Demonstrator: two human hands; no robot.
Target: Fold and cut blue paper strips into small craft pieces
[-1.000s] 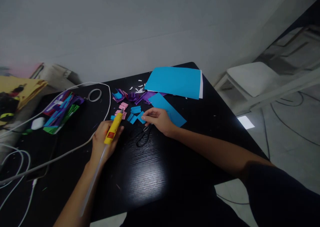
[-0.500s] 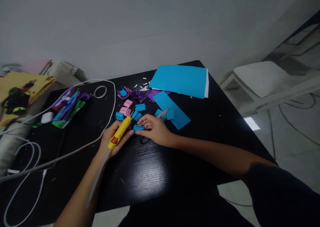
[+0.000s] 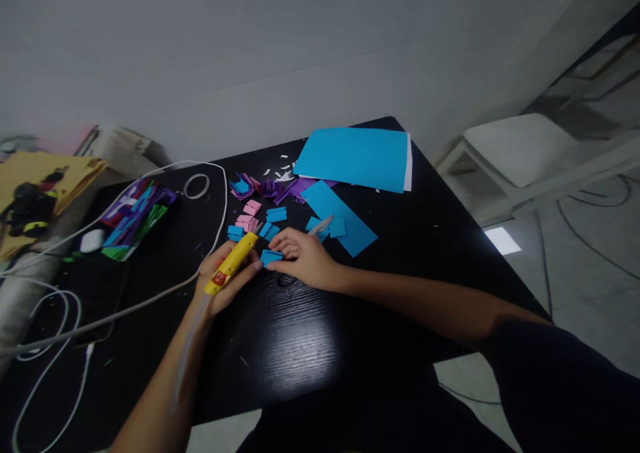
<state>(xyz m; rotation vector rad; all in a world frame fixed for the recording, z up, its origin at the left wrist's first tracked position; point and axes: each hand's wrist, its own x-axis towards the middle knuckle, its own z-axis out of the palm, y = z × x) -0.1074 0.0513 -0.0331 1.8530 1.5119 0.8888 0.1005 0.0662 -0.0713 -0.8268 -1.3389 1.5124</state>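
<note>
A yellow glue gun (image 3: 231,264) with a glue stick out of its rear rests in my left hand (image 3: 224,276), its tip pointing up and away. Between my two hands is a small folded blue paper piece (image 3: 271,258). The fingers of my right hand (image 3: 305,260) pinch its right side, while my left thumb touches its left edge. Just beyond lie other folded blue pieces (image 3: 277,214) and pink pieces (image 3: 247,222). Scissors (image 3: 323,225) lie partly beneath my right hand, beside a blue paper strip (image 3: 350,223).
Blue sheets (image 3: 355,156) lie at the back of the black table (image 3: 400,293). Purple folded papers (image 3: 245,186), white scraps, a tape roll (image 3: 197,186) and colored strips (image 3: 137,216) sit farther left. A white cable (image 3: 150,301) crosses the left side.
The view has shifted slightly, and both hands appear a little farther left. The glue gun and the blue piece are still held.
</note>
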